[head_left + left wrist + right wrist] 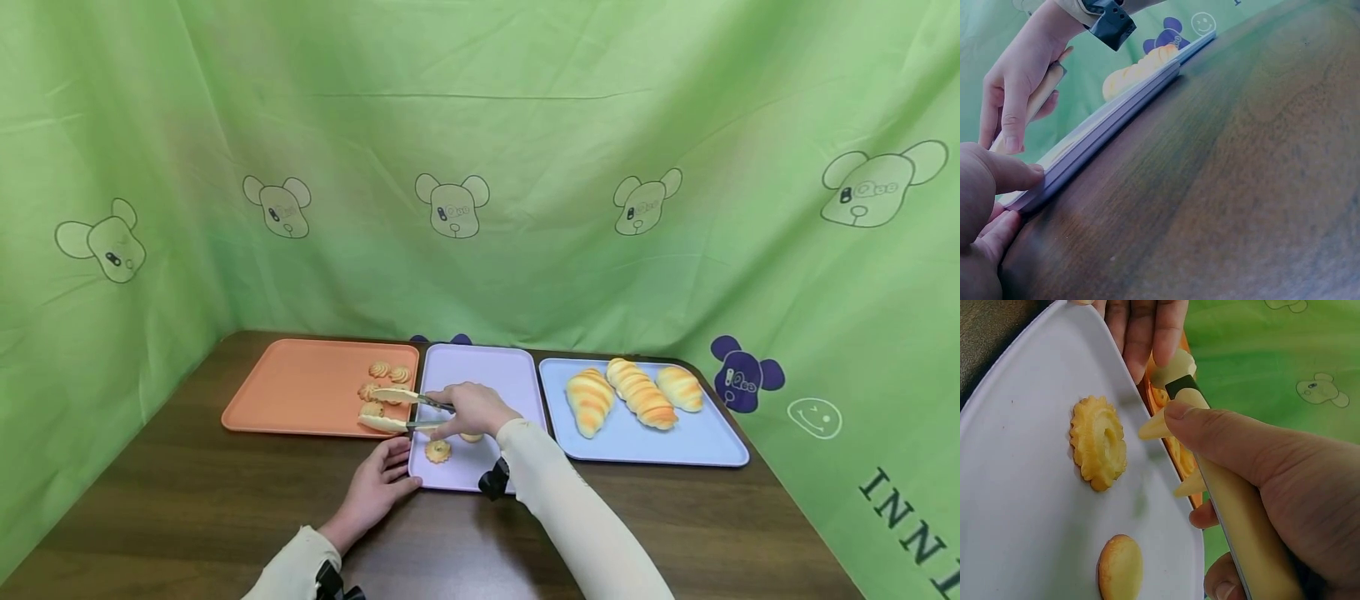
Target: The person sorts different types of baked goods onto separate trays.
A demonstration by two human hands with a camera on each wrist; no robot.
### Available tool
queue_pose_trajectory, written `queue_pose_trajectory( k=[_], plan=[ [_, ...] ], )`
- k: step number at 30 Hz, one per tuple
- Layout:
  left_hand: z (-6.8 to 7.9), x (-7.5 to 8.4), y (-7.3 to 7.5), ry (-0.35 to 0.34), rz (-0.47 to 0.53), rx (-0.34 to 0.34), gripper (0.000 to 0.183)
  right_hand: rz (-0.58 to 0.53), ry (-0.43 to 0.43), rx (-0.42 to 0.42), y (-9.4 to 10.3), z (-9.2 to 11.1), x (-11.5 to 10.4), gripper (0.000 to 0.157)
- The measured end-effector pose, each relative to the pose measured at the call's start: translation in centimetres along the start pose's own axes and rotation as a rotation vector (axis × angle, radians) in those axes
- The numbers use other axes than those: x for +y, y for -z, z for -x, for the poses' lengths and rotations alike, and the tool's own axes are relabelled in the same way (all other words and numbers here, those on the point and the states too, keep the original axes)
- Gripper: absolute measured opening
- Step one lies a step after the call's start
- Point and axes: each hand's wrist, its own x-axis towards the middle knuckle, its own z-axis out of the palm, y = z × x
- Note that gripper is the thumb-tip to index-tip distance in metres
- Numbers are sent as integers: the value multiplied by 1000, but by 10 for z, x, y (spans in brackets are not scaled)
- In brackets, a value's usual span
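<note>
My right hand (474,408) holds a pair of cream-tipped tongs (393,396), which reach leftward over the right part of the orange tray (300,387). Their tips stand apart at several swirled cookies (379,369); whether they touch one I cannot tell. At the front left corner of the lilac tray (480,367), my left hand (373,483) grips the rim, thumb (1019,176) above and fingertips lower down. On that tray lie a scalloped ring cookie (1099,444) and a smooth-edged cookie (1121,569), partly beneath my right arm in the head view.
To the right, a light blue tray (637,450) bears a croissant-shaped bread (590,402), a long twisted roll (642,394) and a smaller bun (680,388). All three trays rest on a brown wooden table (187,500). Green printed cloth (525,125) hangs behind and at both sides.
</note>
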Motion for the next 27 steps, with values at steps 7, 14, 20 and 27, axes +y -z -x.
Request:
queue_pose_trajectory(
  k=[7,14,20,27],
  plan=[
    [-1,-2,0,1,-8,0,55,-28,-2,7,1,3,2,74],
    [-3,-5,0,15,-34,-16,56,-63,-24,49,1,16,13,75],
    [-2,-3,2,18,-47,-2,55,-77,-40,89,3,27,21,74],
    [0,-4,0,23,-40,-8,55,-105,-86,119,3,44,34,78]
  ],
)
